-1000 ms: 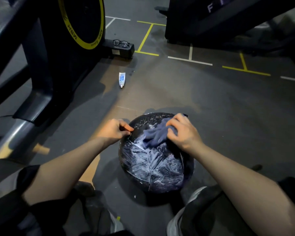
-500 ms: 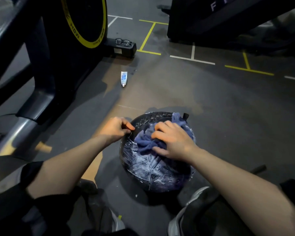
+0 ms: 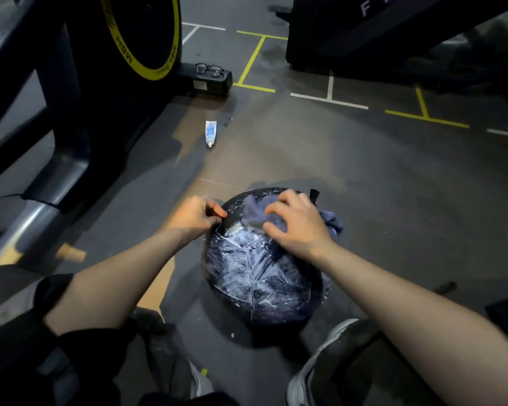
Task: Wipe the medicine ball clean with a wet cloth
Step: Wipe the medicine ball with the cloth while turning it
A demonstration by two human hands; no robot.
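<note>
A black medicine ball (image 3: 258,279) sits on the gym floor between my feet, its near side smeared with white streaks. A blue cloth (image 3: 254,213) lies bunched on the ball's far top. My right hand (image 3: 298,225) grips the cloth with curled fingers and presses it onto the ball. My left hand (image 3: 198,216) pinches a tab or seam at the ball's upper left edge, steadying it.
A white and blue tube (image 3: 210,132) lies on the floor ahead. Glasses (image 3: 209,69) rest on the base of an exercise bike with a yellow-ringed wheel (image 3: 143,33) at left. Another dark machine (image 3: 393,33) stands at the back right. My shoes (image 3: 308,373) flank the ball.
My right hand has pushed the cloth from the ball's middle top towards its far right side. The left hand has kept its pinch at the ball's edge.
</note>
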